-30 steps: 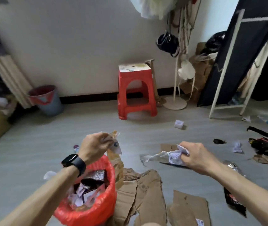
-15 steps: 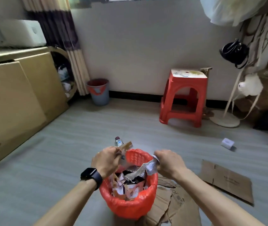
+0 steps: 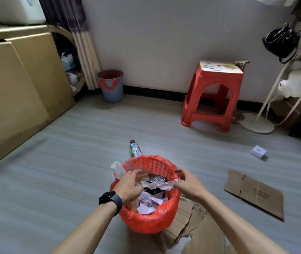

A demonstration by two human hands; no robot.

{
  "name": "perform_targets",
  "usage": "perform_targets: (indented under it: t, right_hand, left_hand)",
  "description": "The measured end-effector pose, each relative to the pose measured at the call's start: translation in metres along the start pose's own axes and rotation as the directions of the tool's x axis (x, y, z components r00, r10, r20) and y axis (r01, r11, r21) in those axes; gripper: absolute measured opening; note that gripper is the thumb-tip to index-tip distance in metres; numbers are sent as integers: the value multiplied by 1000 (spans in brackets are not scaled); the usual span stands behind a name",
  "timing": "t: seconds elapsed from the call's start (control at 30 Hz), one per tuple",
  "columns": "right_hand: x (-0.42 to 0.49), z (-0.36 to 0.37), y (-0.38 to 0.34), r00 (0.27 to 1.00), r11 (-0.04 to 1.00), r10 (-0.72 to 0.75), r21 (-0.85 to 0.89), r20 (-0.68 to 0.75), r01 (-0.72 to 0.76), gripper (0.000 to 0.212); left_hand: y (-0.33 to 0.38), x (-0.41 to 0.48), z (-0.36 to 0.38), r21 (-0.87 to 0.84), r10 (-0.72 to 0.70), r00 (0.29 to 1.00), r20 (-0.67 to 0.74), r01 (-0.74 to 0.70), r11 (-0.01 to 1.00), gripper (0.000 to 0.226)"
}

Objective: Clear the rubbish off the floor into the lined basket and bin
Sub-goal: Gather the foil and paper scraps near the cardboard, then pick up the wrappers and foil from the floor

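Observation:
The basket (image 3: pixel 147 221) with its red liner stands on the floor just in front of me, full of crumpled paper and wrappers. Both hands hover over its mouth. My left hand (image 3: pixel 129 186), with a black watch on the wrist, has loosely bent fingers beside a brown scrap (image 3: pixel 143 173). My right hand (image 3: pixel 188 184) has its fingers spread at the right rim. A crumpled white wrapper (image 3: pixel 157 185) lies across the rubbish between the two hands. The grey-blue bin (image 3: pixel 110 87), also red-lined, stands by the far wall.
A small bottle (image 3: pixel 135 148) and a clear plastic cup (image 3: pixel 117 168) sit behind the basket. Torn cardboard (image 3: pixel 188 222) lies under and right of it, a flat cardboard sheet (image 3: pixel 254 193) further right. A white box (image 3: pixel 258 151), red stool (image 3: pixel 213 92) and tan cabinets (image 3: pixel 18 79) surround the floor.
My view swung left onto the basket. Both hands carried the brown scrap and the white wrapper over it, and their fingers have loosened, leaving the wrapper on the rubbish.

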State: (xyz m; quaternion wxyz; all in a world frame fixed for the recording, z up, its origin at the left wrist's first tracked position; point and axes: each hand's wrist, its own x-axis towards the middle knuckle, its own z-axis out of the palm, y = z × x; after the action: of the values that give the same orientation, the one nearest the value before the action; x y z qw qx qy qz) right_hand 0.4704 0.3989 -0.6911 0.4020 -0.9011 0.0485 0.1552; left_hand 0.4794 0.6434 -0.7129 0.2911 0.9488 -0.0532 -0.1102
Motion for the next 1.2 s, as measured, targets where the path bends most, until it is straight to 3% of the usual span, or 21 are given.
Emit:
perform_targets:
  t: [0.1,0.23,0.33,0.4,0.5,0.63,0.73,0.83,0.9,0.97,1.03,1.07,1.13,1.2]
  right_hand:
    - [0,16,32,998,974,40,-222,-39,-48,68]
    - [3,37,55,1000,986,17,-167,9,-16,73]
    - [6,50,55,996,995,-80,-67,-27,78,71]
    - [10,57,57,990,994,-110,-21,-86,109,85]
    - [14,67,67,985,997,-32,60,-169,43,110]
    - [12,71,79,995,996,74,61,-64,-70,111]
    - [11,73,80,994,996,92,-16,63,-91,101]
    - [6,67,70,994,996,87,18,74,-88,97]
    - [2,63,65,996,997,74,35,47,-75,89]
    - [-2,62,63,998,998,53,31,42,-55,79]
    - [-4,61,62,997,999,47,5,65,-48,80]
    - [-5,58,63,996,999,54,-6,75,-54,82]
    - [-6,51,63,993,998,59,-16,106,-58,82]
    - [-9,44,60,990,998,39,-54,136,-32,81]
  left_hand:
    - [-4,5,32,77,36,998,49,-40,996,67]
    - [0,25,76,388,55,984,170,-118,914,83]
    - [4,49,91,497,34,970,240,-153,854,66]
    - [-1,59,100,515,-42,960,276,-110,850,53]
    - [-20,65,109,505,-162,939,304,-15,863,37]
    - [-29,69,111,458,-130,968,214,18,889,25]
    - [-21,66,111,386,-64,989,135,6,922,35]
    - [-10,58,103,189,-25,998,-49,34,981,45]
    - [-2,53,100,109,68,967,-245,-42,993,48]
    - [9,48,102,119,259,913,-315,-232,965,52]
    - [18,49,109,292,410,905,-111,-364,884,53]
    - [21,50,111,377,382,923,36,-367,851,52]
    - [16,53,116,491,189,955,230,-282,825,50]
    - [3,51,116,578,25,946,324,-219,786,46]
